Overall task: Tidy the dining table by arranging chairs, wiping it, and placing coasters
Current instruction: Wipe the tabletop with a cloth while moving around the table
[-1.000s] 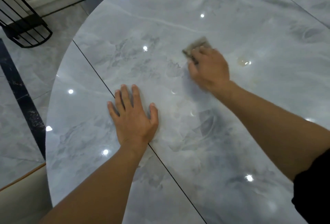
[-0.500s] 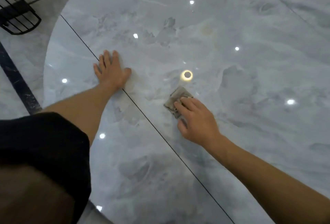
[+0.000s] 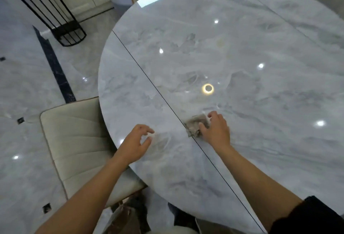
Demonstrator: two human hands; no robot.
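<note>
two hands (image 3: 135, 144) (image 3: 216, 131), one cloth (image 3: 194, 124), one table (image 3: 270, 150)

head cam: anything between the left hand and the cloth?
Nothing sits there. In the head view, only bare marble table separates the left hand from the cloth. The table's dark seam crosses that stretch, right at the cloth's left edge.

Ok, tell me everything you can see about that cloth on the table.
The cloth is a small grey-beige rag, soft fabric by its look, crumpled into a bunch. It lies on the glossy marble-look table, right over the dark seam, towards the person's side. The right hand grips its right part with curled fingers; its left part sticks out uncovered. Nothing else touches it.
</note>
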